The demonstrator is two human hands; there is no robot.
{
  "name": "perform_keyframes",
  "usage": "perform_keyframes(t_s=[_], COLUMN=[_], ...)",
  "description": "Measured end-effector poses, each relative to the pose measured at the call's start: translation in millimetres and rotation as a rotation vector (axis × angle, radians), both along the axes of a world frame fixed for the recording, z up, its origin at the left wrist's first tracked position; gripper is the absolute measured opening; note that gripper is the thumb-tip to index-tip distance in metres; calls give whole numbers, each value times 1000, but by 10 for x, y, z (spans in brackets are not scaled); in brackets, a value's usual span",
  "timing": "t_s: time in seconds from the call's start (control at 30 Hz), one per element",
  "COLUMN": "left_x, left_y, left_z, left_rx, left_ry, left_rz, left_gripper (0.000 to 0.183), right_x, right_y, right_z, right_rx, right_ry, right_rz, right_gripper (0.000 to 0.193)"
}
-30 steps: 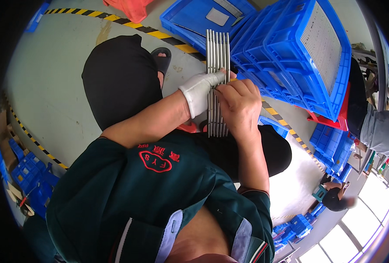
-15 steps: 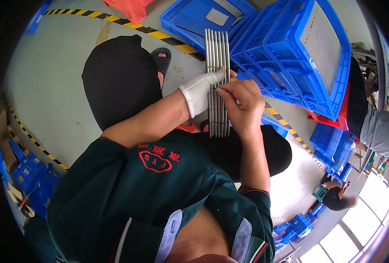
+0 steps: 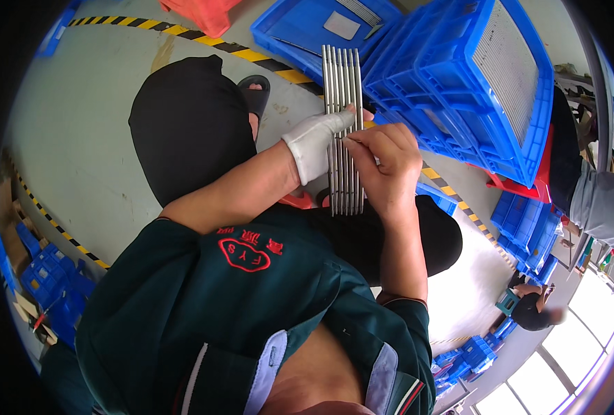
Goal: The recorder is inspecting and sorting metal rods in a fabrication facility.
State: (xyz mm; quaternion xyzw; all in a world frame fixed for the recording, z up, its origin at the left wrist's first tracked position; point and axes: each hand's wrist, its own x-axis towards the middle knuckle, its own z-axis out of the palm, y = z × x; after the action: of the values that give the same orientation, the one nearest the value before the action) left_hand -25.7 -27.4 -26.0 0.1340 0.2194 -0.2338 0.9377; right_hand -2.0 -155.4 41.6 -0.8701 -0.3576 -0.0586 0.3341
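My left hand, in a white glove with bare fingertips, grips several thin, shiny metal rods side by side in a flat row. Its thumb lies across their front, and fingertips show beyond the right edge. The rods stand lengthwise over my lap, with dark marks or joints partway along them. My bare right hand is closed in a pinch, thumb and forefinger meeting against the middle of the row. Whatever sits between those fingertips is too small to make out.
Ahead on the right, a stack of blue crates has a top one full of rods. A blue tray holding a white card and more rods lies beyond my hands. Yellow-black tape crosses the floor. A person sits far right.
My right hand has shifted very slightly, its fingertips staying at the rods. The left hand keeps its grip on the row.
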Motion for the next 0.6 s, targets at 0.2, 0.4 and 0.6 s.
perform_keyframes(t_s=[0.2, 0.4, 0.6], left_x=[-1, -17, 3], left_y=[24, 11, 23], left_z=[0, -72, -103], left_rx=[-30, -22, 23], left_ry=[-25, -9, -35], left_rz=[-32, -13, -39], left_gripper=[24, 26, 32], right_x=[4, -12, -29], right_y=[0, 34, 76], right_z=[-78, -77, -103], right_rx=[58, 55, -70], right_ry=[151, 26, -112], right_rz=[-11, 10, 56], right_gripper=[10, 10, 12])
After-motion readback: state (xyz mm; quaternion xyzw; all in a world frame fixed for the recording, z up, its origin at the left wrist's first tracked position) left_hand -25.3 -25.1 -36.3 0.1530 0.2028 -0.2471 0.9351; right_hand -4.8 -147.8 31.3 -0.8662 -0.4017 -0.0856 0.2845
